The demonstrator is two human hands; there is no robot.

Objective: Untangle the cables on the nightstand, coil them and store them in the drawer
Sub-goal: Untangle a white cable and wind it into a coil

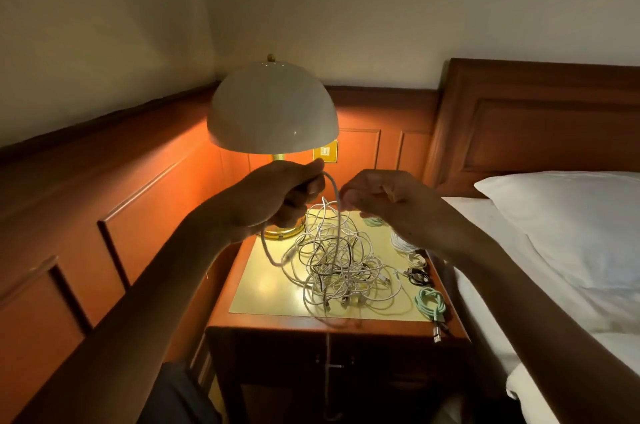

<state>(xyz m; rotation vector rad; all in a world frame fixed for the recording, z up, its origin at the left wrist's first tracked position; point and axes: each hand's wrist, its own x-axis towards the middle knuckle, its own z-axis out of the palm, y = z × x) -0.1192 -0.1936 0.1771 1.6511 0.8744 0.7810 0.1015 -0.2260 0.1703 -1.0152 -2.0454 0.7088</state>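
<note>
A tangle of white cables [337,264] lies in the middle of the nightstand [263,288], lit by the lamp. My left hand [277,195] is raised above it and grips one white cable [333,188], which arcs over my fingers and drops into the tangle; another stretch hangs below my wrist. My right hand [377,196] hovers just right of that strand, its fingertips pinched at the cable. One white end hangs over the nightstand's front, across the dark drawer front [332,364].
A dome lamp [272,111] stands at the back left of the nightstand. Coiled cables sit along its right edge: mint [431,302], black [417,276], white [403,240], another mint [374,222]. The bed with a pillow [571,222] is right, wood panelling left.
</note>
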